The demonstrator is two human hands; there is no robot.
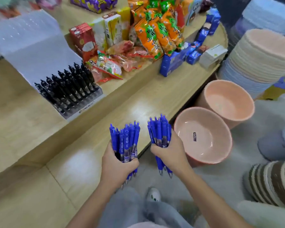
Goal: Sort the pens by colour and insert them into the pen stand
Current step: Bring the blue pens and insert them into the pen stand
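Note:
My left hand [117,163] grips a bundle of blue pens [126,139], their clicker ends up and tips poking out below my fist. My right hand [169,152] grips a second bundle of blue pens [160,130] the same way. Both bundles hover over the front edge of the wooden shelf [92,145]. Further back on the left stands a clear tiered pen stand [39,51]. Its lower rows hold several black pens [67,86]; its upper rows look bare.
Snack packets [155,33] and blue boxes [171,61] crowd the shelf behind the stand. Two peach basins [204,137] sit on the floor to the right, beside tall stacks of basins [257,63]. My grey trouser legs and a shoe [153,195] show below.

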